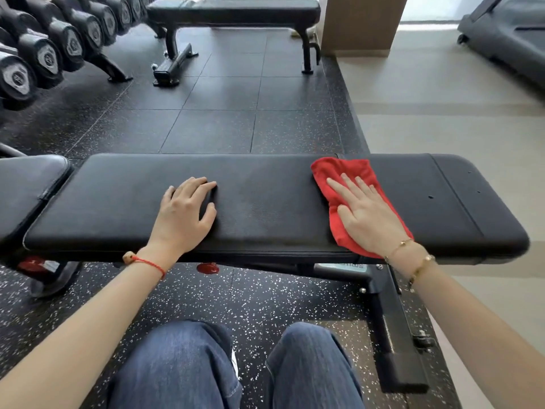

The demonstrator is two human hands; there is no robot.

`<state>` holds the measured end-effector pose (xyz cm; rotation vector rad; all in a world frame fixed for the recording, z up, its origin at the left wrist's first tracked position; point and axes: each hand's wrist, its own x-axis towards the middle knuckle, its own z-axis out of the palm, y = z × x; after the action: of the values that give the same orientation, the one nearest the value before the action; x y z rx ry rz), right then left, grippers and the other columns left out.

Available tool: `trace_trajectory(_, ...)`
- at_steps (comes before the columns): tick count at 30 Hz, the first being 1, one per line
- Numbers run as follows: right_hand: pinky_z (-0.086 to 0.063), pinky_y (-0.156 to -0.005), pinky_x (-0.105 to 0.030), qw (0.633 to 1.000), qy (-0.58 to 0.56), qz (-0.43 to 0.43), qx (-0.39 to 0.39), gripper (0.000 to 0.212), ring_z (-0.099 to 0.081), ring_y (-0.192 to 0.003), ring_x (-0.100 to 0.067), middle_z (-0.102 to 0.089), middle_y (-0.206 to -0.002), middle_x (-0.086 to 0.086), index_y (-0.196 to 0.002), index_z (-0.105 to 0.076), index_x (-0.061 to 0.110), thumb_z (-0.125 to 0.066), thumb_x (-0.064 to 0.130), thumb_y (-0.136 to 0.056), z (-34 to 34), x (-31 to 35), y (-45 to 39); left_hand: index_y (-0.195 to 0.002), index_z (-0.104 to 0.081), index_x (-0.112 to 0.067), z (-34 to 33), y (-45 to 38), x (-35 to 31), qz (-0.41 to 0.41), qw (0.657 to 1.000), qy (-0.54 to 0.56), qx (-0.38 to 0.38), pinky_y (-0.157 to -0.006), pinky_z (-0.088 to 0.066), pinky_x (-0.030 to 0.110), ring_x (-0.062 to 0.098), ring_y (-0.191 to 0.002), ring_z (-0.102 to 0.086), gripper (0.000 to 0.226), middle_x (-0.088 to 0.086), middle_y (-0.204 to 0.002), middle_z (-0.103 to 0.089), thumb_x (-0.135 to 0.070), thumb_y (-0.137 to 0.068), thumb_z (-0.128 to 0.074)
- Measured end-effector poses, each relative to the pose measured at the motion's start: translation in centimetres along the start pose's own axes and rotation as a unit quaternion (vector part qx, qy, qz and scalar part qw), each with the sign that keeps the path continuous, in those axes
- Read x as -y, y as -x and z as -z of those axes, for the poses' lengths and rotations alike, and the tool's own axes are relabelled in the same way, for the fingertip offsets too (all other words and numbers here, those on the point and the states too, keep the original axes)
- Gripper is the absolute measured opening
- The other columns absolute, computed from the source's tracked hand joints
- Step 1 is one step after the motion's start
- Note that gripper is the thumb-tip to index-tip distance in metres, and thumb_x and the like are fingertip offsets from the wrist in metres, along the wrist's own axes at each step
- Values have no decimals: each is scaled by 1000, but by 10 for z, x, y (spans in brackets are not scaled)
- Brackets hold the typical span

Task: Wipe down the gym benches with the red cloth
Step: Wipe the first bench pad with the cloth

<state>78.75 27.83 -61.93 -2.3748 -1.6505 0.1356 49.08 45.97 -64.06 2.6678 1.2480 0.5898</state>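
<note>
Pressing red cloth point(348, 184) onto black bench point(265, 202), right hand point(368, 214) fingers flat; left hand point(185, 211) loosely curled, empty.

Left arm: bare forearm reaching forward, red string bracelet at wrist.
Left hand point(185, 214): palm down, fingers loosely bent, thumb apart.
Right arm: bare, extended, gold bracelets at wrist.
Right hand point(365, 214): flat, fingers straight and slightly spread, pressing down.
</note>
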Motion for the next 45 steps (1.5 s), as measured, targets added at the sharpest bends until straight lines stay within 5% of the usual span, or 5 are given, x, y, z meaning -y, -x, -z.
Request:
trace_trajectory(15,-3,-122,-36,999,-28,1,-34,58,-11,-149,-21,-15,-161,0,-152,-20,31,-36,21,-97,-3,-6,28,-138,-54,-15,-11,-16,-72,-65,998,7,22,-120,-25,46,23,-140,-41,42,5,-146,-51,-27,-97,-51)
trace_trajectory(22,1,-122,-41,987,-7,-157,-13,54,-7,-149,-26,-7,-162,-7,-153,-17,25,-28,26,-101,19,-54,-45,-144,-48,-18,-34,-33,-149,-140,989,15,44,-121,-21,46,20,-143,-37,48,0,-150,-46,-31,-98,-47)
trace_trajectory(30,-5,-123,-38,999,-26,-20,-27,59,-14,-149,-20,-19,-160,1,-150,-25,34,-32,27,-92,14,-60,38,-146,-44,-20,-69,-34,-199,-112,992,14,63,-120,-20,49,19,-144,-32,49,-1,-152,-42,-33,-99,-43)
trace_trajectory(37,0,-122,-43,983,2,-185,-11,55,-9,-149,-28,-11,-162,-6,-153,-19,29,-29,25,-99,38,-121,-16,-141,-49,-17,-72,-33,-200,-106,993,14,45,-119,-23,51,20,-141,-36,47,0,-148,-47,-32,-97,-45)
trace_trajectory(45,-4,-122,-40,1000,3,-18,-21,59,-15,-148,-24,-20,-160,-2,-151,-25,32,-35,25,-94,15,-59,27,-137,-54,-18,-73,-33,-197,-109,993,33,25,-118,-25,49,19,-139,-40,44,-2,-144,-52,-31,-95,-49)
